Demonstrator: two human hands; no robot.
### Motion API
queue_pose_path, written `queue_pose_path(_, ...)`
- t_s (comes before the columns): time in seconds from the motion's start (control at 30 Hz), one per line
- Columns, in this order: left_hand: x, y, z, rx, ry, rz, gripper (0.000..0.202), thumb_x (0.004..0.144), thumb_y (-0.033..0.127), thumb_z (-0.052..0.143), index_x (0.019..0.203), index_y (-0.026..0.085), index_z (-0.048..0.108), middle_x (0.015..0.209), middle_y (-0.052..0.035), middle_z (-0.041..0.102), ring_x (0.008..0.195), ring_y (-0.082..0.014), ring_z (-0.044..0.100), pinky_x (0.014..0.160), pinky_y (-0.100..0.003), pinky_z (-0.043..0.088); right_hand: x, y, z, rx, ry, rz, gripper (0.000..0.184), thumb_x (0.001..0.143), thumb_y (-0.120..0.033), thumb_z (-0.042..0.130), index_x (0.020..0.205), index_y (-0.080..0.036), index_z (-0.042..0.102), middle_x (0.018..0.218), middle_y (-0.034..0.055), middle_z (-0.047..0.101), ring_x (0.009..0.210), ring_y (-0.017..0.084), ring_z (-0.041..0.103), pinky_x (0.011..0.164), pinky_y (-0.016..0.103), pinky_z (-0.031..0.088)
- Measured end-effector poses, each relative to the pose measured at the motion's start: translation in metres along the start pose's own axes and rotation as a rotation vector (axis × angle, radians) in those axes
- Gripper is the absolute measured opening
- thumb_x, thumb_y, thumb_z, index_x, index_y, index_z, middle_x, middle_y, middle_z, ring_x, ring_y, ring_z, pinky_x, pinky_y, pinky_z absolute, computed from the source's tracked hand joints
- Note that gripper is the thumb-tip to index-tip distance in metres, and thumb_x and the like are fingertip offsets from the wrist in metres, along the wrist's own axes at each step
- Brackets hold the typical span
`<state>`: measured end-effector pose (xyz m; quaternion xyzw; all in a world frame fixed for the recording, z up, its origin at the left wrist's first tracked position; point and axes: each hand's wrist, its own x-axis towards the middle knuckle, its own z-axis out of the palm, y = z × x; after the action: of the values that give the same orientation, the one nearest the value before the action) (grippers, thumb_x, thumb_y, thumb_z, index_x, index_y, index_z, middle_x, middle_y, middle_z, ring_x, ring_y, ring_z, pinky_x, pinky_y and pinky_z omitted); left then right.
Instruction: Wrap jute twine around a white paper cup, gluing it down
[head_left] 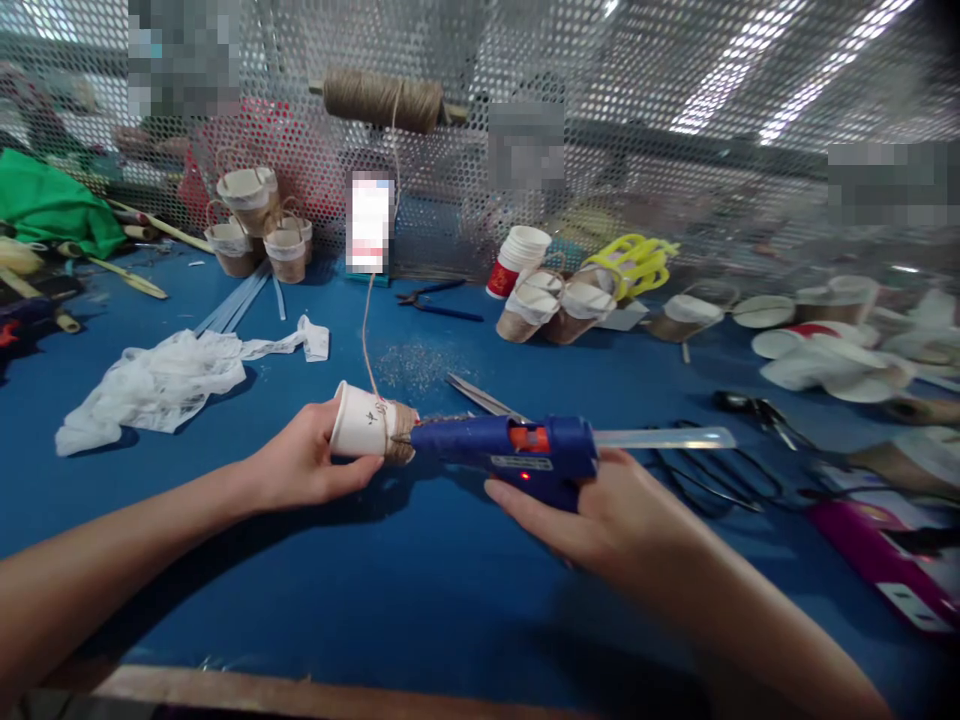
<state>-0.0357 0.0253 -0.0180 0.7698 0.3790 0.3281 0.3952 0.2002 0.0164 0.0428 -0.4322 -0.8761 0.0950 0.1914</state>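
Note:
My left hand (319, 455) is closed around a white paper cup (355, 424) lying on its side, its open end to the left. Brown twine (402, 430) is wound round the cup's base end, and a strand runs up from it to a twine spool (382, 100) on a rod. In my right hand (592, 510) is a blue hot glue gun (495, 445), a clear glue stick (667, 438) jutting from its back and a red light lit. Its nozzle points left and meets, or nearly meets, the wound twine.
Scissors (487, 398) lie behind the glue gun, with pliers (442, 305) farther back. White lace fabric (161, 385) lies at left. Finished twine baskets (285, 250) stand near the mesh wall. At right are black cables (705, 470) and a purple power strip (874, 550).

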Motion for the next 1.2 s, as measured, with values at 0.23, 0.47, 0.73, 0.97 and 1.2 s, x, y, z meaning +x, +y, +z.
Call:
queue_pose_path(0.23,0.001,0.002,0.000,-0.030,0.076,-0.118,0.019,0.070,0.022,0.056,0.084,0.009,0.060,0.075,-0.0058,0.065,0.066,-0.0146,0.060,0.064,-0.024,0.050,0.009,-0.004,-0.008,0.389,-0.133,0.447,0.021,0.073,-0.038,0.053,0.063,-0.019,0.053,0.040,-0.0030,0.049,0.037,0.012,0.048,0.042,0.025,0.042)
queue_pose_path(0.47,0.000,0.003,0.002,0.026,0.119,-0.178,0.019,0.069,0.023,0.055,0.080,0.009,0.060,0.068,-0.0037,0.060,0.058,-0.0128,0.055,0.054,-0.022,0.046,0.042,0.051,0.004,0.305,0.111,0.627,0.025,0.076,-0.041,0.051,0.066,-0.018,0.049,0.053,-0.0005,0.051,0.047,0.011,0.048,0.044,0.024,0.039)
queue_pose_path(0.73,-0.003,0.005,0.004,0.061,0.105,-0.199,0.022,0.070,0.025,0.054,0.083,0.009,0.060,0.070,-0.0053,0.061,0.059,-0.0127,0.054,0.056,-0.023,0.046,0.071,0.101,0.032,0.189,-0.001,0.737,0.032,0.076,-0.041,0.049,0.058,-0.015,0.054,0.051,0.0045,0.052,0.048,0.015,0.053,0.049,0.027,0.039)
queue_pose_path(0.97,-0.003,0.008,0.005,0.112,0.055,-0.106,0.021,0.071,0.021,0.052,0.088,0.010,0.059,0.075,-0.0051,0.061,0.063,-0.0129,0.055,0.059,-0.023,0.046,0.078,0.063,0.028,0.066,0.041,0.590,0.028,0.078,-0.035,0.050,0.082,-0.011,0.064,0.096,0.0154,0.061,0.101,0.027,0.050,0.076,0.034,0.038)
queue_pose_path(1.2,-0.004,0.014,0.008,-0.003,-0.027,-0.081,0.006,0.069,0.017,0.051,0.068,0.012,0.055,0.061,0.0014,0.052,0.054,-0.0086,0.045,0.051,-0.019,0.040,0.086,-0.002,0.050,0.881,-0.282,0.131,0.026,0.081,-0.036,0.048,0.090,-0.016,0.063,0.099,0.0044,0.064,0.090,0.011,0.054,0.072,0.022,0.040)
